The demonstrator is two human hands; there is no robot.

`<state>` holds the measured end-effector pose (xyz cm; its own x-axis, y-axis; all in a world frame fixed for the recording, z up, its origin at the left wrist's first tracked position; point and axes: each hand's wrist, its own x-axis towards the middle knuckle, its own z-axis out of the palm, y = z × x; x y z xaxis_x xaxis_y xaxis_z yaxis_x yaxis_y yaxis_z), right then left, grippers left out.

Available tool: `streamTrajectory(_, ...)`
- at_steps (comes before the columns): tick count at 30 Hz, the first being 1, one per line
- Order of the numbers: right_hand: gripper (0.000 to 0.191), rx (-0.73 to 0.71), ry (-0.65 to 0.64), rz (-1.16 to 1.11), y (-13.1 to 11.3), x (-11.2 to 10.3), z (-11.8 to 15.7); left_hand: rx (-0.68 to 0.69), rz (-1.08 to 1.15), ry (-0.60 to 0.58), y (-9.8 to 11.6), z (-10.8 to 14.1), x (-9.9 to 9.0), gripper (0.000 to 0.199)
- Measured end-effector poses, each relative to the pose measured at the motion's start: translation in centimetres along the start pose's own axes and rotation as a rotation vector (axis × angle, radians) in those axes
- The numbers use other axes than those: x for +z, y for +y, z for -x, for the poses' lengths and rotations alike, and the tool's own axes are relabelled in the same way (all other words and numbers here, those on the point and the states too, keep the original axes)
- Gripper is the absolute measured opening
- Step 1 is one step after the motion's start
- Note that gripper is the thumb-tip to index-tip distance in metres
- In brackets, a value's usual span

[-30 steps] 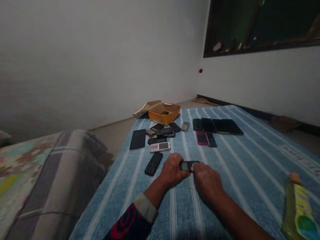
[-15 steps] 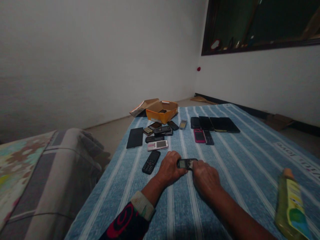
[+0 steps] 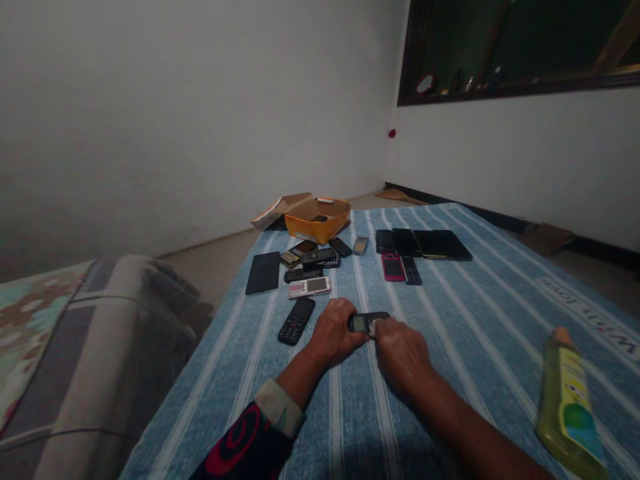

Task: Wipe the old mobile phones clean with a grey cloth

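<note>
My left hand [image 3: 335,335] is closed around the left end of a dark mobile phone [image 3: 359,323], which has a small greenish-grey screen and lies sideways on the striped cloth. Over the phone's keypad, my right hand [image 3: 403,350] is closed, its fingers pinching a small pale wad [image 3: 372,327] that looks like tissue or cloth. Its exact kind is hard to make out. A black keypad phone [image 3: 297,321] lies just left of my left hand. Behind it are a white-and-pink phone [image 3: 309,287] and several dark phones [image 3: 320,257] in a loose, overlapping group.
A blue striped cloth [image 3: 200,400] covers the surface. At the back stands an open orange box [image 3: 317,230]. A black tablet-like slab [image 3: 263,272] lies left. Right of centre are a pink phone [image 3: 393,267] and several dark devices [image 3: 433,245]. A yellow-green bottle [image 3: 570,407] is at right.
My right hand and the pale wad have slid a little left along the phone, towards its screen. My left hand keeps its hold. The whole view has shifted slightly.
</note>
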<state>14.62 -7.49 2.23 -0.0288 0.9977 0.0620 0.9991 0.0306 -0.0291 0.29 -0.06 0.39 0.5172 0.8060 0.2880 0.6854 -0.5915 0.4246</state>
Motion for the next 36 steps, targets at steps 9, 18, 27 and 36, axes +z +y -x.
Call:
streamTrajectory(9, 0.017, 0.023, 0.172, 0.024, 1.2, 0.3, -1.2, -0.032, 0.010, -0.009, 0.5, 0.2, -0.2, 0.024)
streamTrajectory(18, 0.015, -0.131, 0.163, 0.035, 0.0, 1.7, -0.6, -0.014, 0.010, 0.000, 0.4, 0.1, 0.1, 0.019)
streamTrajectory(27, 0.018, -0.105, 0.174, -0.020, 0.9, 1.4, -1.2, -0.025, 0.002, 0.000, 0.3, 0.2, 0.3, 0.023)
streamTrajectory(36, 0.023, -0.106, 0.141, 0.014, 0.4, 1.8, -0.1, -0.013, 0.006, 0.008, 0.2, 0.2, 0.3, 0.022)
